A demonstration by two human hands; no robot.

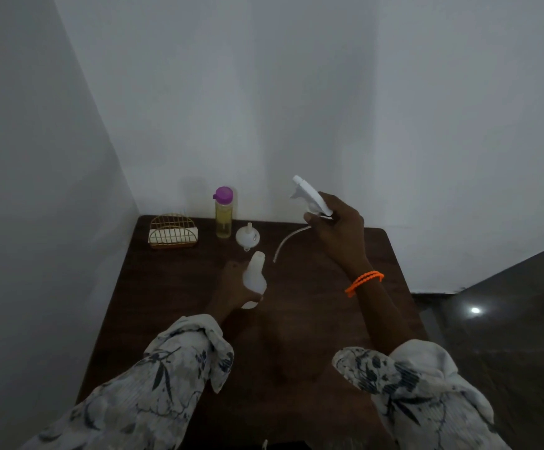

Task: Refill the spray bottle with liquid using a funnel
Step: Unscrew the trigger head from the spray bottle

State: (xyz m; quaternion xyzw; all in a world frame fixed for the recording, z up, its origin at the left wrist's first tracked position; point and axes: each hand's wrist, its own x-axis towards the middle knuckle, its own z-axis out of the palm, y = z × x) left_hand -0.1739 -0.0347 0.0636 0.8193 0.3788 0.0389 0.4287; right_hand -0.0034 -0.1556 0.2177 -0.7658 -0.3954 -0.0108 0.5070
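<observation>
My left hand (235, 287) grips a white translucent spray bottle body (255, 277) that stands on the dark wooden table (173, 306), its neck uncapped. My right hand (338, 228) holds the white trigger spray head (309, 194) up in the air to the right of the bottle, its dip tube (288, 240) hanging down and left, clear of the bottle. A small white funnel (248, 236) rests spout-up on the table behind the bottle. Left of the funnel stands a clear bottle of yellowish liquid with a purple cap (223, 212).
A gold wire holder with white napkins (172, 232) sits at the table's back left corner. White walls close in behind and on the left. The table's right edge drops to a dark floor (507, 319).
</observation>
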